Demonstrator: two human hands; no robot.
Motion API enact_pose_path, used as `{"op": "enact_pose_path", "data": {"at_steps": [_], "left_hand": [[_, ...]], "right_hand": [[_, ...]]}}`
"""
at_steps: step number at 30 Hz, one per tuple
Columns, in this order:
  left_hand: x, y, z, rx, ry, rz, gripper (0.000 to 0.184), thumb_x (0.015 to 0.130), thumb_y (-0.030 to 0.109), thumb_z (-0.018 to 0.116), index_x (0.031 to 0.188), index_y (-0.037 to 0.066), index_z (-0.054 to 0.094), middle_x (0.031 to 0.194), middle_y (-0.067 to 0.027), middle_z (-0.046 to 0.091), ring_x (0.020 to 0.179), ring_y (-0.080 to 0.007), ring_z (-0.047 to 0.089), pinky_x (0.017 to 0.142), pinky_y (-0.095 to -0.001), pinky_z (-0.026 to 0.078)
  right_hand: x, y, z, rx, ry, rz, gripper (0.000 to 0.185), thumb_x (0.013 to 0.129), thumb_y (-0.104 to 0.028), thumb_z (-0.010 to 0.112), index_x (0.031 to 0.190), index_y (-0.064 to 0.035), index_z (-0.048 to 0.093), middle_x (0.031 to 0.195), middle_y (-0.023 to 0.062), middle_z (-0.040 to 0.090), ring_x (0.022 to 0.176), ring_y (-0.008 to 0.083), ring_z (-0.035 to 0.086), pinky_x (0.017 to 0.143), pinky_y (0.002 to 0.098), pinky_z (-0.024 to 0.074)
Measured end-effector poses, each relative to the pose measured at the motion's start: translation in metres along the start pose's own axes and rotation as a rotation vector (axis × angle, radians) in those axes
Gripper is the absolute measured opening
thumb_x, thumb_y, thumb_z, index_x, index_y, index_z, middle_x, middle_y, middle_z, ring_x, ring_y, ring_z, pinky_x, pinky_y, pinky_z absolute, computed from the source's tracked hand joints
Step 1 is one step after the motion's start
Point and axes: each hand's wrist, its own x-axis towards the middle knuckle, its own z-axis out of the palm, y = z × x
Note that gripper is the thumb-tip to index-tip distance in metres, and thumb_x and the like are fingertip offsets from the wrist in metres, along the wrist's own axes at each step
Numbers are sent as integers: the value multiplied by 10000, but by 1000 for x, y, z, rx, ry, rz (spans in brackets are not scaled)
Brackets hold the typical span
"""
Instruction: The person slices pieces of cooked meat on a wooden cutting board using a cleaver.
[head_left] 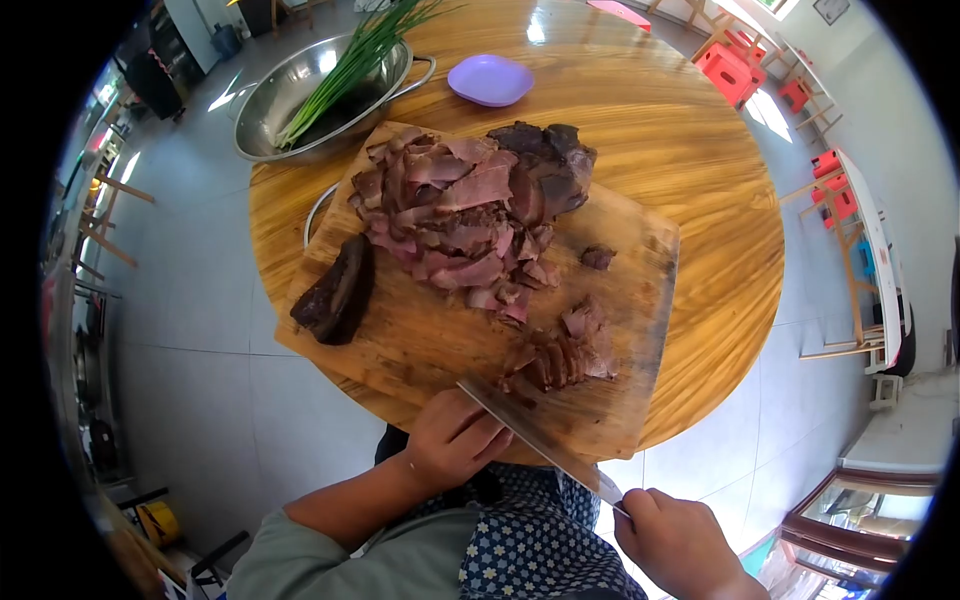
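My right hand (675, 535) is closed round the handle of a knife (540, 440), whose blade points up and left over the near edge of the wooden cutting board (400, 365). Beside the blade, my left hand (455, 435) has its fingers bent and pressed together near the knife tip; what they hold, if anything, is hidden. Just beyond the blade lie dark meat slices (550, 360). A big pile of sliced meat (450, 200) covers the board's far part, with a dark chunk (545, 170) at its right. Another dark piece of meat (340, 290) lies at the board's left.
A steel basin (260, 115) with long green stalks (345, 80) stands at the back left of the round wooden table (730, 230). Right of it sits a purple plate (490, 80). Red stools (730, 72) and a white table (870, 260) stand farther off on the right.
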Motion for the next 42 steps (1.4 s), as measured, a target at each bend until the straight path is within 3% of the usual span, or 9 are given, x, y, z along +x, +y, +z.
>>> {"op": "enact_pose_path", "data": {"at_steps": [15,18,21,26,31,33,36,37,42], "left_hand": [[-3,-1,-3,6,-24,-34,285,763,89,810,1020,18,710,1026,-124,692,868,-313,689,802,-405,577],[-2,0,-3,6,-20,-38,278,768,96,809,1018,22,715,1019,-124,697,869,-310,690,806,-410,576],[-5,2,-2,21,-20,-46,268,772,99,809,1014,28,718,1009,-119,700,870,-302,691,806,-407,575],[1,6,0,76,-8,-11,268,771,100,823,1010,36,718,995,-111,694,864,-285,690,773,-383,573],[3,6,6,17,142,16,304,703,51,876,965,38,723,946,-110,686,811,-288,678,696,-364,561],[1,4,7,3,136,28,302,703,42,874,964,37,723,951,-110,683,814,-288,677,698,-364,562],[2,3,7,-1,129,50,294,705,27,863,963,35,723,970,-110,682,828,-291,677,713,-370,562],[2,3,6,9,114,54,287,708,21,854,963,34,723,983,-110,683,840,-295,677,725,-374,563],[8,8,-1,36,95,54,262,754,45,841,985,32,718,996,-87,689,867,-262,687,734,-363,556]], "right_hand": [[43,-19,-16,-1,-83,-33,125,956,-158,600,978,-41,562,838,213,670,723,447,651,622,534,520],[61,-24,-20,-59,-180,-47,143,943,-159,630,974,-44,550,788,157,661,683,384,661,622,480,533],[85,-26,-10,-27,-165,-119,173,949,-169,620,1007,-41,520,798,168,669,705,407,664,622,493,526],[131,-35,-14,57,61,-443,201,955,-198,610,989,-39,492,757,205,656,705,416,676,598,506,531],[83,-10,-36,201,196,-300,195,992,-205,610,970,-42,506,774,216,628,737,442,649,620,513,500],[58,-11,-43,200,107,-71,201,991,-204,620,973,-35,512,781,206,632,742,434,652,629,513,497],[35,-8,-33,143,64,-63,201,992,-202,613,984,-29,510,786,191,637,733,426,657,628,510,506],[31,-7,-24,178,131,-84,168,961,-167,651,973,-32,551,710,170,651,641,401,642,575,483,486],[23,-1,-2,24,109,-165,195,963,-193,650,933,-50,521,753,150,625,647,392,629,592,483,498]]}}
